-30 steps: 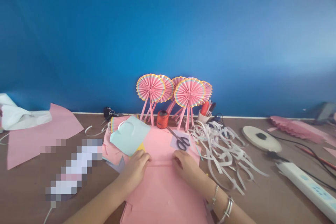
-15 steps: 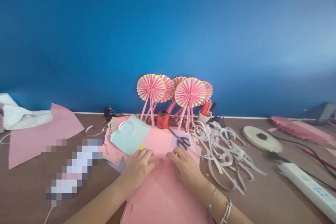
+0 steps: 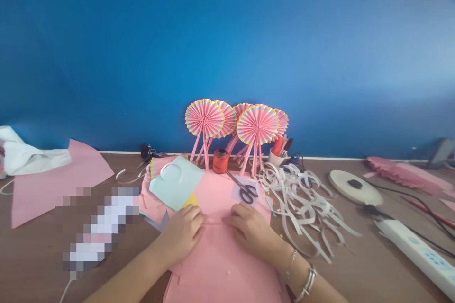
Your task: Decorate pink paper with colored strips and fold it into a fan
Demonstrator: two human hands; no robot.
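A pink paper sheet (image 3: pixel 222 265) lies on the brown table (image 3: pixel 35 255) in front of me. My left hand (image 3: pixel 183 234) and my right hand (image 3: pixel 249 227) both pinch a narrow fold along the sheet's far edge, fingers curled and pressed on the crease. A pale blue card (image 3: pixel 176 182) lies just beyond my left hand. Scissors (image 3: pixel 245 190) rest on a lilac scrap just beyond my right hand.
Pink pleated paper fans (image 3: pixel 256 125) stand against the blue wall, with an orange tape roll (image 3: pixel 220 161) and a pen cup (image 3: pixel 277 154). White paper strips (image 3: pixel 305 199) pile at the right. Farther right lie a round white disc (image 3: pixel 353 187) and a power strip (image 3: pixel 415 248). Pink paper (image 3: pixel 53 180) sits left.
Both hands have drawn closer together along the fold; the right hand slid left toward the middle, and the left hand's fingers curled down onto the crease.
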